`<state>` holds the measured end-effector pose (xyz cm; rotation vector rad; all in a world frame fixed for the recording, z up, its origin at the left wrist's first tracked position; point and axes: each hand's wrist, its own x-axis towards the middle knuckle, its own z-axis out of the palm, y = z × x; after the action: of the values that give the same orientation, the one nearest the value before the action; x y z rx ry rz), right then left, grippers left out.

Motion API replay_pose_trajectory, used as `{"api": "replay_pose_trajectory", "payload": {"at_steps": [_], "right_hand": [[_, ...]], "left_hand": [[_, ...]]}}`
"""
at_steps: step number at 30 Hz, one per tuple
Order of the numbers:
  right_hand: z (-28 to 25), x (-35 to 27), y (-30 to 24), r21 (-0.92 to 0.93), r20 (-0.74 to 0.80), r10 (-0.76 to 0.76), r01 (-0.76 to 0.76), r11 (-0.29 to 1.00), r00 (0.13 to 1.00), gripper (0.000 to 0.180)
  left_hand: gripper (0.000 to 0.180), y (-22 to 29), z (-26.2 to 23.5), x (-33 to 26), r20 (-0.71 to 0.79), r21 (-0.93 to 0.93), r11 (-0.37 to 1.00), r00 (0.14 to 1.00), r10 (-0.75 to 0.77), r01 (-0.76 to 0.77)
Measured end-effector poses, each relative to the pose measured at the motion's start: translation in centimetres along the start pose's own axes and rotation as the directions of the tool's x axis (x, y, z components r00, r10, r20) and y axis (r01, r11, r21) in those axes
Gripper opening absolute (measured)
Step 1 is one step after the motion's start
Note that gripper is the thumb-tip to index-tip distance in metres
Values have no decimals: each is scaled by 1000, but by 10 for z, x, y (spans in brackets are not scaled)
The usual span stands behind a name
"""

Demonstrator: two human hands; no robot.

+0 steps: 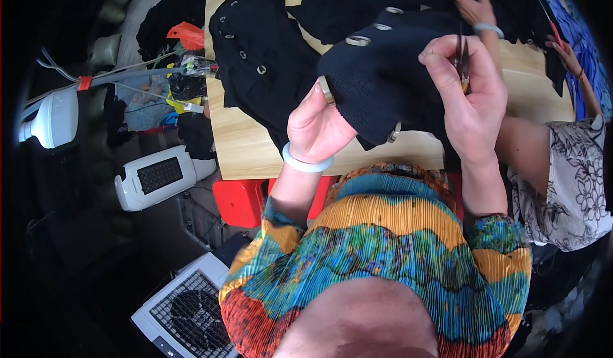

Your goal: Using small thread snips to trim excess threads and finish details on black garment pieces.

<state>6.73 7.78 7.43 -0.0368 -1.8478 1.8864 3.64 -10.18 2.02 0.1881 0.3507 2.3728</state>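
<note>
Left grip (316,125): narrow; the black knit garment (383,86) is pinched at its edge, beside a pale ring-shaped button (327,91). Right grip (469,99): closed around dark snips (463,64), blades directed upward and slightly parted; thumb and forefinger are brought together, but whether anything fine is pinched there cannot be told. The garment is held raised above the near part of the wooden worktop (246,147). Beyond it, another black garment (262,38) with similar buttons is laid at the left. At the far right, black cloth is touched by a co-worker's hand (477,10), with a pale bangle worn at the wrist; a red-handled tool (555,31) is held in a second hand (565,56). Red stools (237,201) are placed below the near edge; a white bulb (59,118) is noted at far left.
</note>
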Motion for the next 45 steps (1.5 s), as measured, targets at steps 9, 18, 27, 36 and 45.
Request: {"api": "replay_pose_trajectory", "payload": {"at_steps": [9, 18, 27, 36, 45], "right_hand": [[-17, -5, 8, -51, 458, 93, -78, 996, 884, 39], [10, -29, 12, -66, 391, 213, -204, 977, 896, 32], [10, -10, -6, 177, 177, 304, -334, 926, 936, 21], [6, -6, -13, 11, 275, 234, -246, 969, 933, 27], [16, -14, 2, -44, 430, 122, -114, 993, 895, 28]], "left_hand": [[41, 11, 8, -2, 72, -133, 991, 997, -20, 30], [37, 30, 35, 0, 12, -393, 919, 1000, -13, 16], [40, 7, 23, -16, -85, 429, 900, 988, 128, -80], [27, 18, 26, -17, -170, 462, 887, 982, 76, 12], [72, 6, 15, -25, 58, -48, 997, 996, -63, 65]]}}
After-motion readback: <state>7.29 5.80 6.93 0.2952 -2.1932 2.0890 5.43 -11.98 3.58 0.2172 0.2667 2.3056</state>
